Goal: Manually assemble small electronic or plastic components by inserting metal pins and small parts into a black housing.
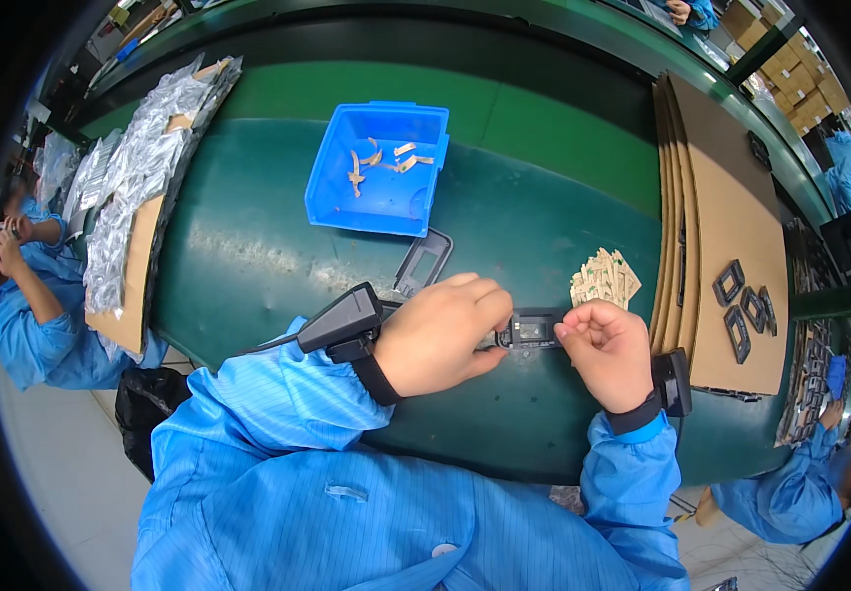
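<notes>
Steadying black part over desk, left hand pinches its left end, presumably keeping the face clear; right hand pressed thumb-to-finger at right end, contents unclear. Strips lie near right hand, likely for reach.

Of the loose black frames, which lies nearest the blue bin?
The single frame on the table, between the bin and left hand; the others lie far right, several on cardboard.

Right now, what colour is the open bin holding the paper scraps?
Plain blue; the bin shows best in the head view.
</notes>
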Motion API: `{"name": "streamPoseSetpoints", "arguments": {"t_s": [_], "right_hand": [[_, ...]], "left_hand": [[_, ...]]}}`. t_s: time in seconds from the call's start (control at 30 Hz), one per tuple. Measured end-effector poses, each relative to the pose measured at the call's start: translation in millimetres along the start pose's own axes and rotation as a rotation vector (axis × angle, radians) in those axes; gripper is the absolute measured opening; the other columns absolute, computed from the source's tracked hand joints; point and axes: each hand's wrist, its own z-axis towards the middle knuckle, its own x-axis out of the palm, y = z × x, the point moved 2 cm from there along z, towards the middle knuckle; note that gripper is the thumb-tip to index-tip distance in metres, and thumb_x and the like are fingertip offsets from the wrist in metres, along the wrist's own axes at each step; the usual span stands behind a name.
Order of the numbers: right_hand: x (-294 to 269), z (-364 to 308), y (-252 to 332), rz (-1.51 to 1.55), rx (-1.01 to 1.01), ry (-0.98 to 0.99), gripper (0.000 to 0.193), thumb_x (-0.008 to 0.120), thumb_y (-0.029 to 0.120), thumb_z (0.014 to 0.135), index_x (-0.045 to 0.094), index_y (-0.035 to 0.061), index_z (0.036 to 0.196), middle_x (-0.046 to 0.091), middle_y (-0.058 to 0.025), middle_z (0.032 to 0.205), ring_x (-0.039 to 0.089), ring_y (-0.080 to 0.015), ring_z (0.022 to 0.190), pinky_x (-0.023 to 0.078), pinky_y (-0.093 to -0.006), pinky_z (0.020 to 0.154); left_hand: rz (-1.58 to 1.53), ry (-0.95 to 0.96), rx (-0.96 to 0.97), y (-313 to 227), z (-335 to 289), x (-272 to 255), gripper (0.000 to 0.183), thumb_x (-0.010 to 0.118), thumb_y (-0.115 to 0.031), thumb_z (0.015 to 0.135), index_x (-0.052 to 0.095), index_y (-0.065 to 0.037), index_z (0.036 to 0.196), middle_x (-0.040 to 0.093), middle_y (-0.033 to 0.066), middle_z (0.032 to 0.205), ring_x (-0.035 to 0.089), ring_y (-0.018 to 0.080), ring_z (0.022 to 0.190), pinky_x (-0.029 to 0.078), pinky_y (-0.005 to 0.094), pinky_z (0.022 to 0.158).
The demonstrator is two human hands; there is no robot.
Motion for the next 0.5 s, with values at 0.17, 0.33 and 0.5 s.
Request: {"name": "streamPoseSetpoints", "arguments": {"t_s": [0.17,0.33,0.5], "right_hand": [[1.1,0.5,-0.5,-0.024,-0.025,-0.018,0.008,0.068,-0.004,0.083,0.063,0.0003,0.079,0.06,0.0047,0.066,0.049,0.0025,0.056,0.039,-0.0157,0.05],[3.3,-0.1,-0.6,-0.046,-0.024,-0.042,0.009,0.069,-0.004,0.082,0.062,0.0001,0.077,0.062,0.0027,0.064,0.052,0.0015,0.055,0.04,-0.0167,0.049],[3.6,-1.0,-1.1,-0.099,-0.047,-0.054,0.01,0.07,-0.002,0.08,0.062,-0.0001,0.075,0.062,0.0011,0.063,0.053,-0.0001,0.054,0.042,-0.0179,0.05]], "left_hand": [[0.038,-0.004,-0.005,-0.8,-0.7,0.4,0.029,0.077,-0.016,0.072,0.059,-0.006,0.092,0.062,0.0053,0.091,0.059,0.0283,0.088,0.049,0.0383,0.074],[0.077,0.013,0.059,-2.5,-3.5,1.1,0.032,0.075,-0.018,0.075,0.067,-0.005,0.103,0.064,0.0053,0.099,0.06,0.0265,0.091,0.051,0.0372,0.078],[0.174,0.001,0.079,-4.0,-6.6,8.8,0.029,0.07,-0.019,0.079,0.07,-0.005,0.105,0.063,0.0072,0.102,0.059,0.0252,0.093,0.052,0.0351,0.08]]}}
